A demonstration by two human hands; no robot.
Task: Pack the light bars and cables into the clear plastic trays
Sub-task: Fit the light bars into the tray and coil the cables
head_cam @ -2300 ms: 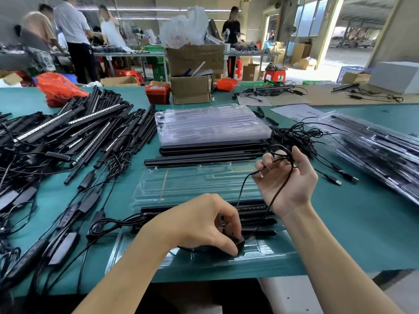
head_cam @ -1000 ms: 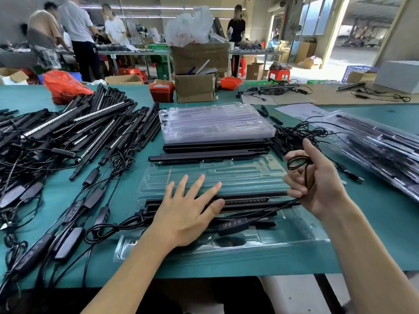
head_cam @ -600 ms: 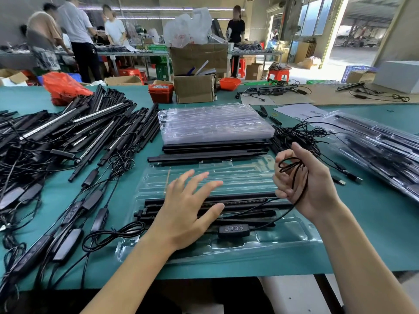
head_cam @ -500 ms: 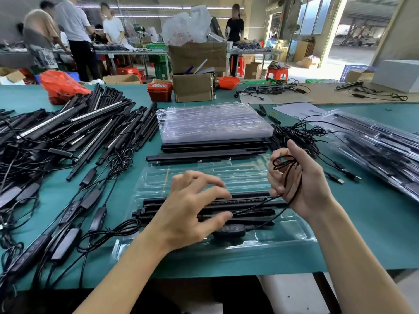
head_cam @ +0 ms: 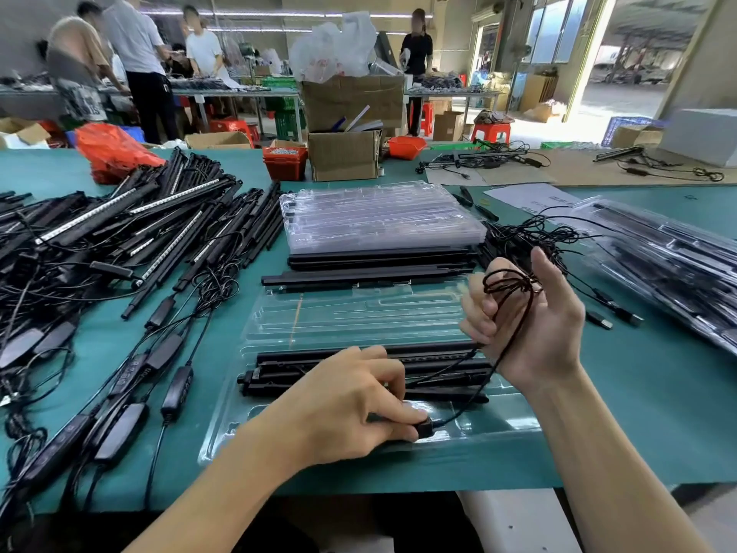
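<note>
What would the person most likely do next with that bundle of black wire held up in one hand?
Probably lower the coiled cable into the near pocket of the clear tray. The right hand holds the coil above the tray, and its loose end already runs down to the inline controller that the left hand pinches there, beside the light bars already seated.

A left hand is pinching a black controller in a clear tray; the right hand is gripping coiled cable.
</note>
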